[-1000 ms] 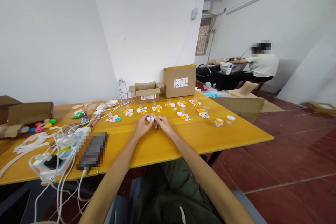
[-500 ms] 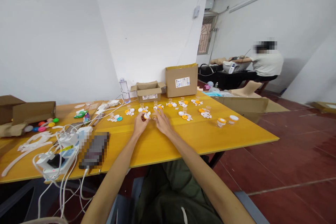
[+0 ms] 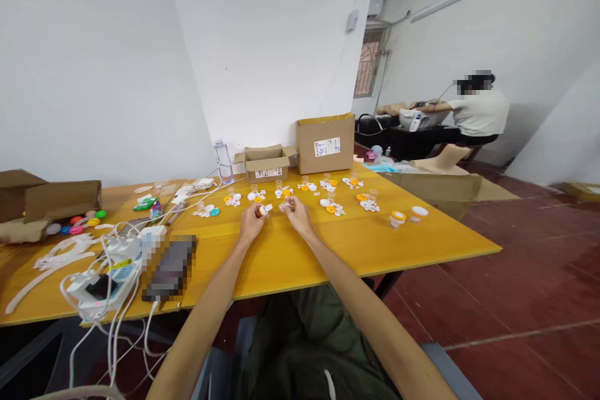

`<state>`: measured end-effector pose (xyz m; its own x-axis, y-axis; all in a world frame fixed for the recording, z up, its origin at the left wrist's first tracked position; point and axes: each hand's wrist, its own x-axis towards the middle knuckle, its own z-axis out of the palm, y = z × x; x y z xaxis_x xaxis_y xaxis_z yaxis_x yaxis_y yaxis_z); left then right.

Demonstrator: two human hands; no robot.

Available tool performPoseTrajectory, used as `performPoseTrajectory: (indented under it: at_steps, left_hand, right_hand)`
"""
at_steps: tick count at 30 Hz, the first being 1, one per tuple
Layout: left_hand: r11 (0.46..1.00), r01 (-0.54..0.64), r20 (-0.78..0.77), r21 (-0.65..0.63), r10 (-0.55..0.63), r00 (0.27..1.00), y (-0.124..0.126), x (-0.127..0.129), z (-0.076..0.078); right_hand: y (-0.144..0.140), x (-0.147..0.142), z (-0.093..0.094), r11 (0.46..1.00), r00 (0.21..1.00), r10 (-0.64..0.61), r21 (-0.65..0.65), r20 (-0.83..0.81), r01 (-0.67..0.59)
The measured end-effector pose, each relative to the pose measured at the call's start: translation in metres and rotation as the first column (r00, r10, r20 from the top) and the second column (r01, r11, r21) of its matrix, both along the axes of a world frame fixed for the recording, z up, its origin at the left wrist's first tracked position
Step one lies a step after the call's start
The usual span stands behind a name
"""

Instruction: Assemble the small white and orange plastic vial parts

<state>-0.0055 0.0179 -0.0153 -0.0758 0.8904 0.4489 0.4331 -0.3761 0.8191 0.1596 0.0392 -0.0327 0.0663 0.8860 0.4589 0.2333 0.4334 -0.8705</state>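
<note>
Over the middle of the table, my left hand [image 3: 250, 225] is closed on a small white plastic part [image 3: 265, 209], with a bit of orange beside it. My right hand [image 3: 299, 219] pinches a small clear plastic cup [image 3: 284, 206], tilted toward the left hand. A narrow gap separates the two held things. Behind the hands lie several small groups of white and orange discs, white bits and clear cups, such as a white disc [image 3: 278, 194] and an orange ring [image 3: 330, 209]. To the right stand a clear jar with an orange lid [image 3: 397, 219] and one with a white lid [image 3: 419, 214].
A small open carton [image 3: 267, 169], a larger box [image 3: 325, 149] and a clear bottle [image 3: 224, 162] stand along the back. At left are a power strip [image 3: 122, 272] with tangled cables, a dark phone-like device [image 3: 171, 267] and coloured balls. A person [image 3: 480, 109] sits far right.
My right hand has moved slightly right, away from the left hand, and the clear cup now shows plainly in its fingers. The white part in my left hand now points more to the right.
</note>
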Motion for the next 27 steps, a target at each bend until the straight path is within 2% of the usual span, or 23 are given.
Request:
performPoseTrajectory:
  at_steps: [2,4,10,16,20,27]
  left_hand:
    - [1.0,-0.006,0.0,-0.017,0.006,1.0,-0.0002,0.0001,0.0002]
    - [1.0,0.002,0.004,-0.027,-0.002,1.0,-0.0002,0.0001,-0.0002]
    - [0.997,0.058,0.003,-0.05,-0.058,0.998,0.0002,0.0001,-0.002]
    - [0.989,0.135,0.011,-0.063,-0.134,0.991,-0.0007,0.0021,-0.0014]
    - [0.968,0.238,0.065,-0.083,-0.233,0.97,-0.001,0.0027,-0.001]
    - [0.964,0.262,0.1,-0.052,-0.256,0.961,-0.0008,-0.0023,0.0024]
  right_hand:
    - [0.0016,0.0002,-0.0018,0.998,0.991,0.056,-0.007,-0.123,-0.057]
    - [0.0012,-0.001,-0.0023,0.993,0.978,0.117,0.001,-0.172,-0.118]
    - [-0.0043,-0.0039,0.0005,0.974,0.963,0.225,0.043,-0.148,-0.221]
    - [-0.0056,-0.0039,0.0014,0.954,0.948,0.297,-0.011,-0.116,-0.3]
    - [-0.0049,-0.0028,0.001,0.935,0.928,0.341,-0.051,-0.15,-0.352]
    - [-0.0044,0.0006,0.0021,0.91,0.889,0.382,-0.064,-0.251,-0.409]
